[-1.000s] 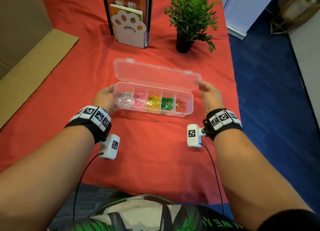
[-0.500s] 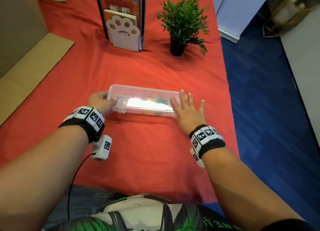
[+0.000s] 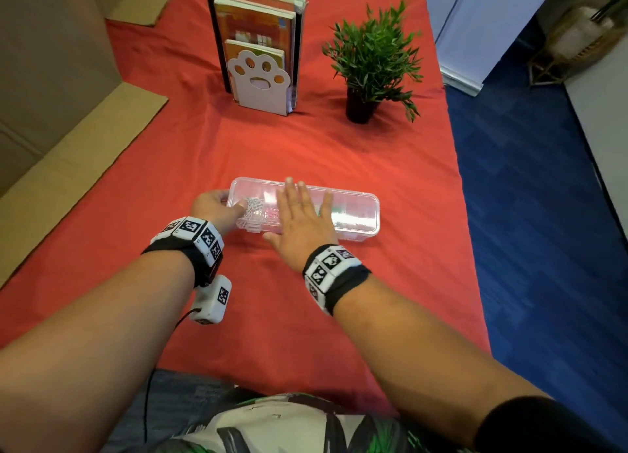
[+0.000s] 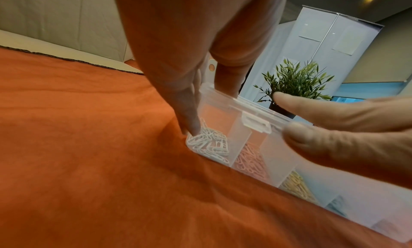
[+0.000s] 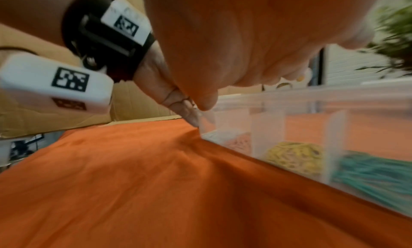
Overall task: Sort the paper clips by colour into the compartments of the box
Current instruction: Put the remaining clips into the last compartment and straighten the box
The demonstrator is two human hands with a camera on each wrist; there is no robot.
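The clear plastic box (image 3: 356, 211) lies on the red cloth with its lid down. Through its walls I see white clips (image 4: 209, 142), pink clips (image 4: 249, 162), yellow clips (image 5: 294, 155) and green clips (image 5: 374, 167), each colour in its own compartment. My left hand (image 3: 221, 204) grips the box's left end, thumb at the front corner and a finger on the lid. My right hand (image 3: 302, 214) lies flat on the lid's left-middle part with straight fingers, thumb by the front wall. It hides part of the middle compartments in the head view.
A bookstand with a paw-shaped end (image 3: 260, 78) and a potted plant (image 3: 370, 61) stand at the back of the table. Cardboard (image 3: 68, 119) lies along the left. The table's right edge (image 3: 465, 214) drops to blue floor.
The lid, open a second ago, is now down. My right hand went from the box's right end onto the lid and slid left along it. The left hand stayed at the left end.
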